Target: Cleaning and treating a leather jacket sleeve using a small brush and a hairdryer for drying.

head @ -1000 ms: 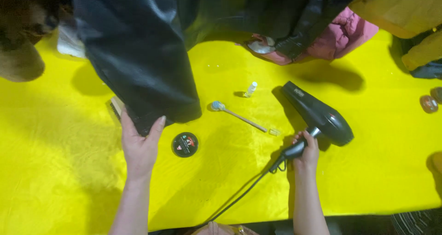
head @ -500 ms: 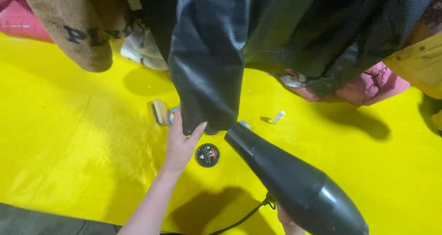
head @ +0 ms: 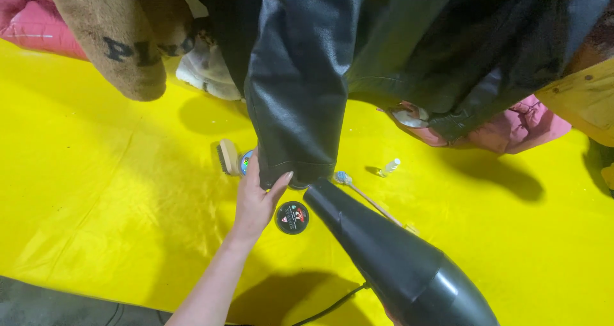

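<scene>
A black leather jacket hangs over the yellow sheet [head: 96,192], and its sleeve [head: 300,96] drops toward me. My left hand [head: 257,198] pinches the sleeve's cuff from below, thumb on the front. A black hair dryer [head: 390,262] floats low in the foreground with its nozzle right at the cuff. My right hand is hidden beneath the dryer's body; earlier it gripped the handle. The dryer's cord [head: 332,303] trails off the bottom edge.
On the sheet lie a wooden brush [head: 225,156], a small blue tin [head: 245,162], a round black tin [head: 292,217], a toothbrush [head: 361,195] and a tiny clear bottle [head: 389,167]. A brown fuzzy garment [head: 115,38], a white shoe [head: 204,73] and pink clothing [head: 511,131] lie behind.
The dryer has risen from the sheet and swung in until its nozzle meets the cuff. My left hand has closed on the sleeve's edge. The view has come closer.
</scene>
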